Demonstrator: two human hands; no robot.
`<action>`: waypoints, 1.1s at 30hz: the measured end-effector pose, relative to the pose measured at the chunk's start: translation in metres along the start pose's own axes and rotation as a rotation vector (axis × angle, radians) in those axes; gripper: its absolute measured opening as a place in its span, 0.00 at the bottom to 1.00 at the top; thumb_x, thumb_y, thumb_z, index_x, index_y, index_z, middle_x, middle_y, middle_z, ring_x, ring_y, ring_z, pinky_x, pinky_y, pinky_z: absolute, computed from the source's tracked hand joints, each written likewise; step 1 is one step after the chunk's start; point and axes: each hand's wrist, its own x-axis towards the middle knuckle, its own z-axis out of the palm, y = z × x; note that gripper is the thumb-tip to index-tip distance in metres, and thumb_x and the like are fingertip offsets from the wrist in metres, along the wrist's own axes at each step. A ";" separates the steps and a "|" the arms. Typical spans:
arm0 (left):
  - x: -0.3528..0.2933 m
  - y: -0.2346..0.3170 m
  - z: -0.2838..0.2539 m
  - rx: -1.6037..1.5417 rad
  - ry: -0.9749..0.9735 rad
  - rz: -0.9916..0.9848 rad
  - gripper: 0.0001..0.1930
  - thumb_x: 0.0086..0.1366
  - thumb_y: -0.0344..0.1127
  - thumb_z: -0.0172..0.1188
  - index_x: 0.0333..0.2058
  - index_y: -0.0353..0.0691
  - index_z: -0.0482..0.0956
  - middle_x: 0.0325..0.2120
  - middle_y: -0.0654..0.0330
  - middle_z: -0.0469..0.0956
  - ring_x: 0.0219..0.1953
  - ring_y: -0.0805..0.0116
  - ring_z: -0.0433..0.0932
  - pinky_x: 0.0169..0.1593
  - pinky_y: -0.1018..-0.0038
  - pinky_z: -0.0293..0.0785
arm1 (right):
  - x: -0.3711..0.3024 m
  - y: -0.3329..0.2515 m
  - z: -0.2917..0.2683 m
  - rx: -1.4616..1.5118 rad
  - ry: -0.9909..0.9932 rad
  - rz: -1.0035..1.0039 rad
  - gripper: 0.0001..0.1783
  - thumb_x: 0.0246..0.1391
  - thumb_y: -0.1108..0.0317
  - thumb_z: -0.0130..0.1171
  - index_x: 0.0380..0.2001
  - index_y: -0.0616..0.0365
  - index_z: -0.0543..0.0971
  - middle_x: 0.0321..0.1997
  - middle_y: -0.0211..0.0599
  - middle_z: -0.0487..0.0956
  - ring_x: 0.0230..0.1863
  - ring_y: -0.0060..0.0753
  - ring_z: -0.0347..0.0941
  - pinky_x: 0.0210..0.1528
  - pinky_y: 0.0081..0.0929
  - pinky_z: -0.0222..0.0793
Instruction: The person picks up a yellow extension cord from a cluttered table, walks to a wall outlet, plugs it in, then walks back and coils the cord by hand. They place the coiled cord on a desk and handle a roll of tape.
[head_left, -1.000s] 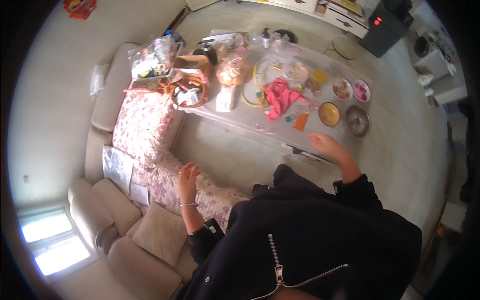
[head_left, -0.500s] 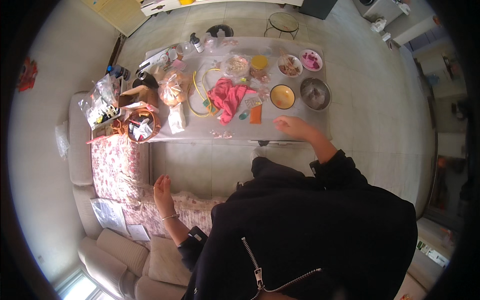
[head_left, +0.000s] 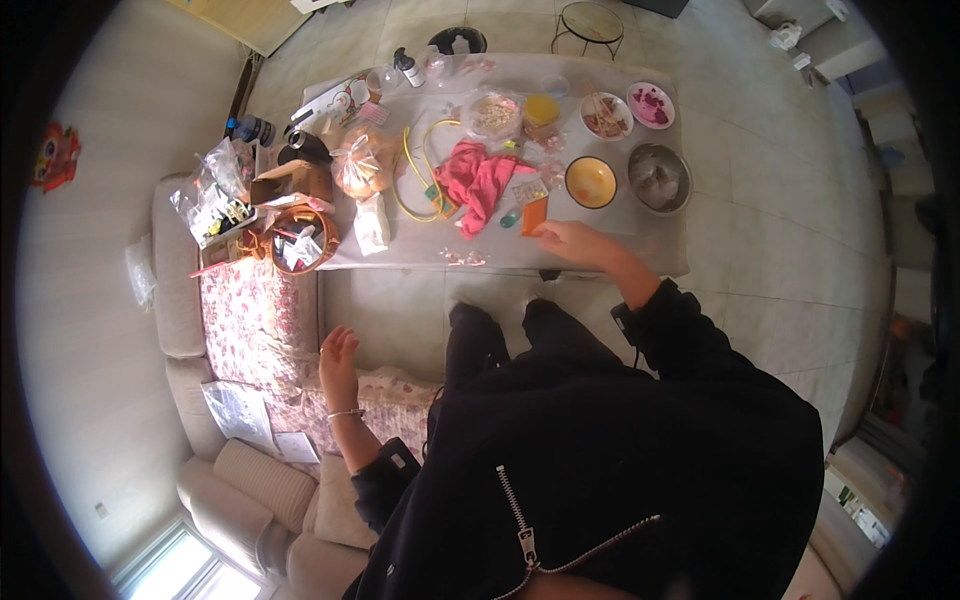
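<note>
My right hand (head_left: 572,241) rests on the near edge of a low table (head_left: 420,250) covered by a pale cloth, fingers by a small orange packet (head_left: 534,214); whether it grips anything I cannot tell. My left hand (head_left: 338,356) hangs open above a floral floor cushion (head_left: 262,320), holding nothing, a bracelet on the wrist. A pink cloth (head_left: 478,180) and a yellow cord (head_left: 412,170) lie just beyond the right hand. I wear a black zipped jacket.
On the table stand a yellow bowl (head_left: 590,182), a metal bowl (head_left: 660,178), two small plates (head_left: 628,110), a bag of rolls (head_left: 362,165) and bottles (head_left: 408,68). A basket (head_left: 300,240) and clutter sit left. Beige cushions (head_left: 250,480) and papers (head_left: 240,412) lie nearby.
The view has swung, so the table now sits higher and more centred. My right hand stays at the table's near edge; my left hand stays raised over the floral cushion.
</note>
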 end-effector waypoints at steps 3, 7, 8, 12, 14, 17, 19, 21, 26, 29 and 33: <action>0.017 -0.007 -0.009 0.016 -0.018 -0.007 0.18 0.65 0.34 0.56 0.51 0.31 0.69 0.45 0.54 0.76 0.45 0.70 0.75 0.50 0.76 0.70 | 0.038 -0.011 0.015 0.010 -0.050 -0.067 0.20 0.54 0.60 0.58 0.46 0.60 0.74 0.41 0.46 0.79 0.45 0.41 0.76 0.46 0.33 0.70; 0.055 -0.023 -0.025 -0.081 -0.073 0.004 0.17 0.65 0.33 0.56 0.50 0.31 0.70 0.43 0.56 0.77 0.44 0.71 0.75 0.50 0.76 0.70 | 0.100 -0.019 0.043 -0.049 -0.042 -0.117 0.23 0.51 0.59 0.61 0.47 0.61 0.74 0.42 0.46 0.79 0.45 0.41 0.77 0.46 0.33 0.70; 0.067 -0.027 -0.030 -0.053 -0.092 -0.015 0.17 0.65 0.33 0.56 0.50 0.31 0.70 0.42 0.56 0.77 0.43 0.72 0.76 0.49 0.76 0.70 | 0.118 -0.019 0.052 -0.061 -0.039 -0.084 0.24 0.50 0.59 0.62 0.47 0.61 0.74 0.42 0.47 0.79 0.45 0.41 0.77 0.46 0.33 0.71; 0.120 -0.054 -0.052 -0.039 -0.206 -0.042 0.16 0.65 0.33 0.56 0.49 0.31 0.70 0.41 0.57 0.77 0.42 0.73 0.76 0.49 0.77 0.71 | 0.197 -0.004 0.093 0.000 -0.034 0.061 0.27 0.46 0.58 0.64 0.48 0.61 0.73 0.43 0.50 0.79 0.45 0.43 0.76 0.46 0.33 0.71; 0.137 -0.071 -0.065 -0.011 -0.246 -0.052 0.16 0.65 0.33 0.56 0.49 0.32 0.70 0.41 0.57 0.78 0.42 0.72 0.76 0.48 0.77 0.71 | 0.237 0.016 0.120 0.115 -0.072 0.254 0.29 0.44 0.58 0.65 0.49 0.61 0.73 0.44 0.51 0.78 0.46 0.44 0.76 0.46 0.34 0.71; 0.157 -0.098 -0.086 0.024 -0.298 -0.141 0.16 0.66 0.34 0.55 0.50 0.33 0.70 0.41 0.57 0.78 0.43 0.72 0.76 0.48 0.78 0.71 | 0.290 0.050 0.163 -0.109 0.086 0.258 0.30 0.41 0.57 0.67 0.48 0.61 0.74 0.41 0.52 0.78 0.44 0.48 0.75 0.46 0.38 0.71; 0.166 -0.114 -0.101 -0.017 -0.331 -0.185 0.17 0.66 0.34 0.55 0.50 0.33 0.70 0.41 0.57 0.78 0.43 0.73 0.76 0.48 0.78 0.71 | 0.321 0.067 0.187 -0.169 0.116 0.352 0.33 0.41 0.57 0.68 0.50 0.58 0.72 0.43 0.51 0.76 0.46 0.50 0.74 0.47 0.41 0.70; 0.171 -0.130 -0.114 0.055 -0.352 -0.266 0.17 0.66 0.35 0.55 0.50 0.33 0.70 0.41 0.57 0.78 0.43 0.73 0.76 0.48 0.78 0.71 | 0.338 0.075 0.209 -0.203 0.321 0.307 0.36 0.41 0.56 0.68 0.54 0.55 0.69 0.47 0.50 0.74 0.49 0.51 0.72 0.48 0.42 0.69; 0.178 -0.161 -0.128 0.010 -0.396 -0.455 0.17 0.66 0.36 0.55 0.50 0.33 0.70 0.42 0.57 0.78 0.44 0.72 0.76 0.48 0.78 0.71 | 0.372 0.066 0.227 -0.390 0.328 0.595 0.35 0.42 0.55 0.68 0.56 0.38 0.67 0.51 0.44 0.68 0.53 0.51 0.67 0.49 0.45 0.67; 0.179 -0.170 -0.128 0.011 -0.411 -0.466 0.17 0.66 0.35 0.55 0.50 0.32 0.70 0.42 0.56 0.78 0.44 0.72 0.76 0.48 0.78 0.71 | 0.386 0.060 0.234 -0.619 0.418 0.623 0.33 0.38 0.61 0.70 0.51 0.38 0.70 0.47 0.44 0.68 0.49 0.52 0.68 0.46 0.45 0.69; 0.183 -0.173 -0.125 0.008 -0.448 -0.474 0.17 0.66 0.35 0.56 0.50 0.32 0.70 0.42 0.56 0.78 0.44 0.72 0.76 0.48 0.78 0.71 | 0.389 0.063 0.237 -0.621 0.477 0.636 0.23 0.42 0.66 0.65 0.44 0.41 0.72 0.46 0.40 0.68 0.51 0.48 0.67 0.43 0.44 0.68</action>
